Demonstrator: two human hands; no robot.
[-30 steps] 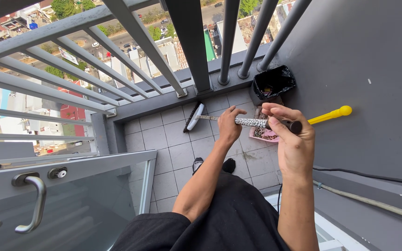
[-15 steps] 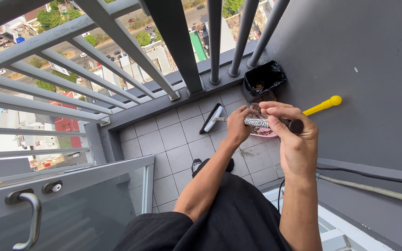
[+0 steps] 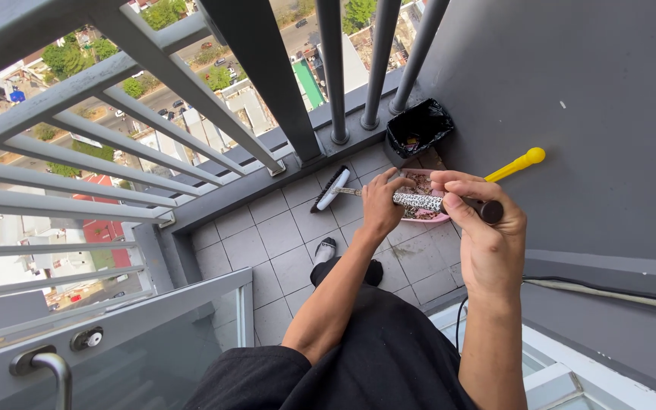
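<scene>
From up here I see the grey railing [image 3: 191, 144] filling ten to twelve o'clock, with the street far below between its bars. That gap worries me most: anything light flicked off the tiled floor [image 3: 282, 231] toward eleven o'clock could go through the bars and over the edge.

At seven o'clock is the glass door [image 3: 115, 349], ajar; a wide backswing of the handle might knock it, I judge.

The broom [image 3: 419, 201] runs across the middle, its patterned handle nearly level, the bristle head [image 3: 330, 188] down on the tiles at about eleven o'clock from my hands. My left hand [image 3: 380, 205] is wrapped around the handle partway along; my right hand [image 3: 484, 228] is closed on the dark end cap.

Under the handle, at one o'clock, lies the pink dustpan [image 3: 419, 216], already loaded with debris, its yellow handle [image 3: 516, 164] leaning against the grey wall. A careless pull could clip the pan and scatter the load.

Just beyond, at twelve o'clock, the small black-lined bin [image 3: 419, 125] sits in the corner, light enough to tip, I suspect.
</scene>
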